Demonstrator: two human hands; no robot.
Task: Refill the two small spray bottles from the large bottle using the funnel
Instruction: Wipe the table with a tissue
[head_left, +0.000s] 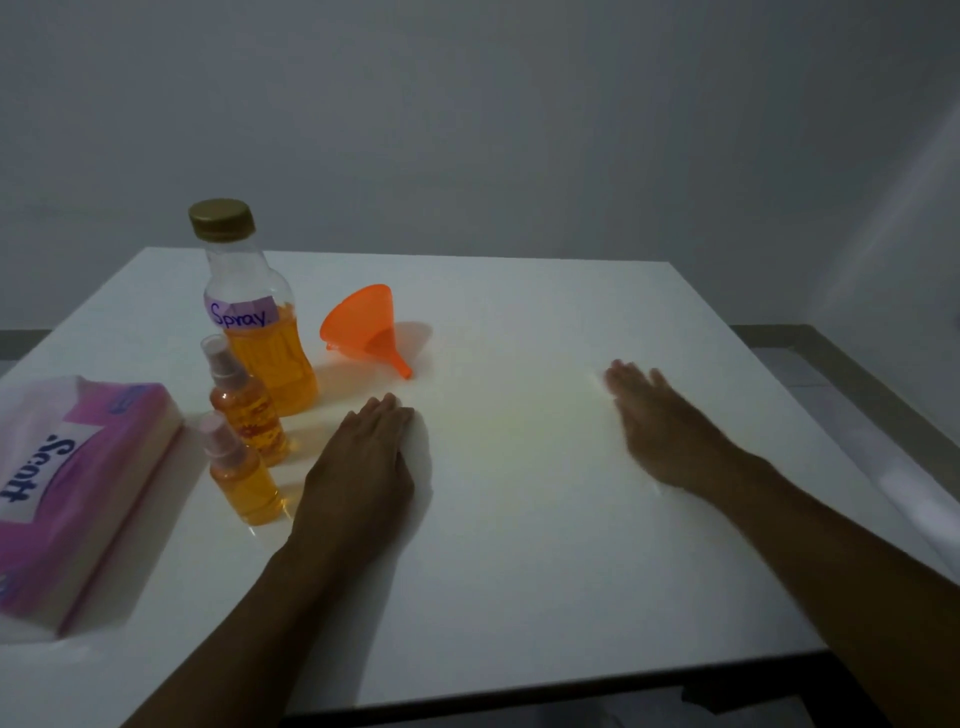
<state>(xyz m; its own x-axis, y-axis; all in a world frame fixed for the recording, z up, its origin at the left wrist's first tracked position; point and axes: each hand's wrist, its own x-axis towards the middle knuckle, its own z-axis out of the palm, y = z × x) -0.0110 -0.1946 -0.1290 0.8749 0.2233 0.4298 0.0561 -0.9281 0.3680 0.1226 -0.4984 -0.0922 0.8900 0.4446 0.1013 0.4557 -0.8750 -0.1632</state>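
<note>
A large clear bottle (254, 312) with a gold cap and a purple "Spray" label stands at the back left, about half full of orange liquid. Two small spray bottles stand in front of it, one behind (247, 402) the other (244, 473), both capped and holding orange liquid. An orange funnel (366, 327) lies on its side to the right of the large bottle. My left hand (363, 457) rests flat on the table just right of the small bottles, holding nothing. Further right, my right hand (660, 421) lies flat, fingers apart, slightly blurred.
A pink pack of Scott tissues (67, 488) lies at the left edge of the white table (519, 519). A grey wall stands behind the table. The table's front edge runs along the bottom, with dark floor below it.
</note>
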